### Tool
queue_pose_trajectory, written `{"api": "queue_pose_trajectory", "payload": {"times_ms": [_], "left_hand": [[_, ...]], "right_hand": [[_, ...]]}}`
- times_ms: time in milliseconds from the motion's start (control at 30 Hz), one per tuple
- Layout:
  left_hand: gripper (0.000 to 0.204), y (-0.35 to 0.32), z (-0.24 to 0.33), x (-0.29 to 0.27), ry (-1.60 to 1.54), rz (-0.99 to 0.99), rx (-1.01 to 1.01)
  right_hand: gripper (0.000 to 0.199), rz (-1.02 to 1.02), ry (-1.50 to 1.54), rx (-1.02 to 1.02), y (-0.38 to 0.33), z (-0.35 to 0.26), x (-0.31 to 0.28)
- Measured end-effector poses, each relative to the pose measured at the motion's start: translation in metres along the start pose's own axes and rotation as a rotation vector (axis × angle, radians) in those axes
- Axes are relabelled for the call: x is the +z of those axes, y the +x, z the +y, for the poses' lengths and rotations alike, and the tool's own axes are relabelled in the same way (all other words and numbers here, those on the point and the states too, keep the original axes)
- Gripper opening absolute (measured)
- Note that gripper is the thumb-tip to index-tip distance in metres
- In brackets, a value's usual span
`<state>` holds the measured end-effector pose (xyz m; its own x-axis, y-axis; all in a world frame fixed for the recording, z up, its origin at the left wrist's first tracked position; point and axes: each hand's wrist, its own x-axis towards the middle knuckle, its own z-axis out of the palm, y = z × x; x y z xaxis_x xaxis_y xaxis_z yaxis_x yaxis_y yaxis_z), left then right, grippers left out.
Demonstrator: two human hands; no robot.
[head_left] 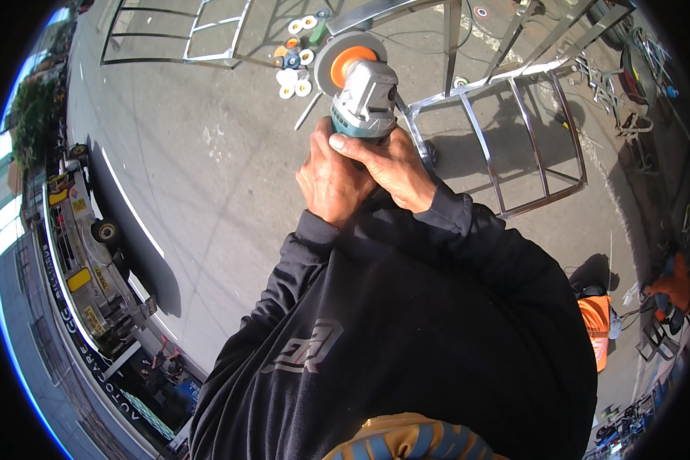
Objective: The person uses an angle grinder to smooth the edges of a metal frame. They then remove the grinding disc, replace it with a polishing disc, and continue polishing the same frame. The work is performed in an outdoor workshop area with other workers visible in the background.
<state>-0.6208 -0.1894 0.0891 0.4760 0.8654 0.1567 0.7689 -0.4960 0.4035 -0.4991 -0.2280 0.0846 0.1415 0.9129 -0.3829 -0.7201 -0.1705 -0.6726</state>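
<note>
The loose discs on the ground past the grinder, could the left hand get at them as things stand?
Probably not: the left hand and right hand both grip the angle grinder, and the discs lie on the pavement beyond it.

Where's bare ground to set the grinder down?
Bare concrete lies left of both hands, between the white painted line and the pile of round grinding discs. It is crowded to the right: the shiny steel tube frame fills that side.

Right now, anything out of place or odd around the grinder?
Mostly the loose discs: strewn on the pavement beyond the angle grinder, not stacked. Both hands, left hand and right hand, grip the tool near the steel frame. No damage visible.
</note>
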Motion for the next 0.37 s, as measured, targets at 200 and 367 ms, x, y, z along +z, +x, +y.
{"api": "queue_pose_trajectory", "payload": {"times_ms": [200, 367], "left_hand": [[0.095, 0.0018, -0.0004, -0.002, -0.003, -0.032, -0.009], [0.103, -0.0028, -0.0048, 0.0024, 0.014, -0.051, 0.019]], "right_hand": [[0.061, 0.016, -0.072, -0.053, 0.0019, 0.0005, 0.0011], [0.061, 0.009, -0.054, -0.052, 0.0012, 0.0077, -0.004]]}}
